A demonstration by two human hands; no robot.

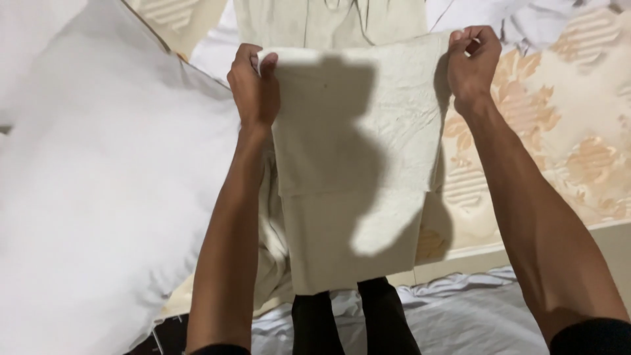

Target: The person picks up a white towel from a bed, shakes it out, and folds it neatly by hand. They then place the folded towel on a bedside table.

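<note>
Left hand (255, 89): clenched on the upper left corner of a pale cream, creased, folded cloth garment (355, 171); thumb laid over the front of the fabric, fingers tucked behind the edge.
Right hand (470, 62): clenched on the upper right corner of the same garment; fingers curled over the top edge, knuckles toward the camera.
Garment position: held up in the air between both hands, top edge stretched roughly level, body hanging straight down; a fold line seen across the lower half, with a narrower layer hanging below it.
Shadow: dark shadow cast over the left and middle of the garment's front.
Behind the garment: a second pale cream cloth piece (328, 23) lay flat above the top edge, seams running lengthwise.
Left side: large white puffy pillow (98, 197), spread wide, just beside the left forearm.
Right side: cream bedspread with peach floral pattern (565, 131), lying under and beyond the right arm.
Top right: crumpled white fabric (539, 23), resting on the patterned bedspread.
Bottom: grey-white wrinkled sheet (460, 315) low in view; dark trouser legs (355, 319) seen directly beneath the garment's lower edge.
Sleeves: dark cuffs at both elbows, at the frame's lower edge.
</note>
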